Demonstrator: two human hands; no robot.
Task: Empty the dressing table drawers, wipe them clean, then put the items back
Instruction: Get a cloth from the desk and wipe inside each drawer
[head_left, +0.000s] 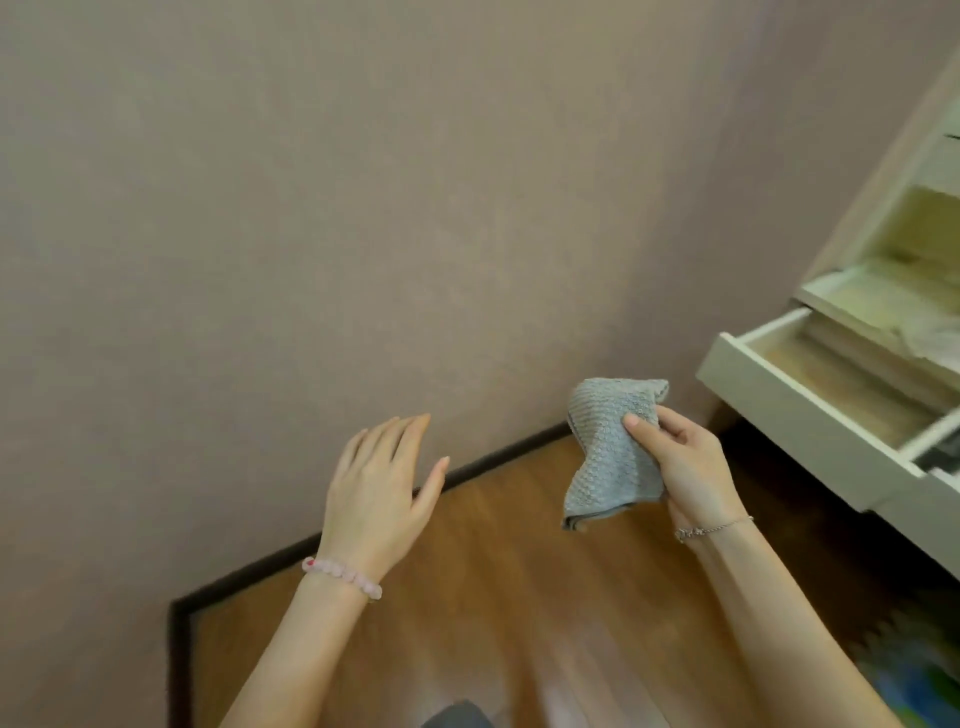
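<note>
Two bare forearms lead to the left hand (374, 483) and the right hand (685, 467). The left wrist wears a bracelet of round pale pink beads (343, 570), glossy and slightly translucent, with one deeper red bead at the little-finger edge of the wrist. The right wrist wears a thin silver chain (711, 529), fine-linked, with a small knot of links or a charm at the thumb-side edge; blur hides which. The fingernails are fairly long and rounded.
</note>
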